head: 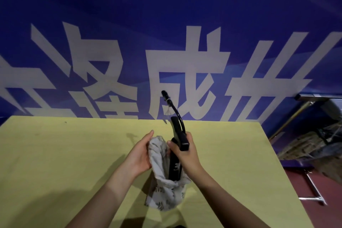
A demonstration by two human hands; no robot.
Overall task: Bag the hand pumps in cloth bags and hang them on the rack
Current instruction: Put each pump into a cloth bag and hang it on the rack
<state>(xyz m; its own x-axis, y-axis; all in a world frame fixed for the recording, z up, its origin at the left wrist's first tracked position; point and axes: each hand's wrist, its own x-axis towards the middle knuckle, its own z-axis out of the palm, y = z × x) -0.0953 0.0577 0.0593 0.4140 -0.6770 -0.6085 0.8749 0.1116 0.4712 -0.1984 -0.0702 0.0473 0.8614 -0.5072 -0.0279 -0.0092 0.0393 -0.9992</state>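
Above the yellow bench (74,153), your left hand (140,153) cups the rim of the leaf-printed white cloth bag (162,190) to keep it open, while your right hand (185,152) grips the black hand pump (175,164), half sunk inside.

1. A yellow-green table (55,163) stood against a blue banner wall (166,15).
2. A patterned cloth bag (164,194) rested on the table, its bottom touching the surface.
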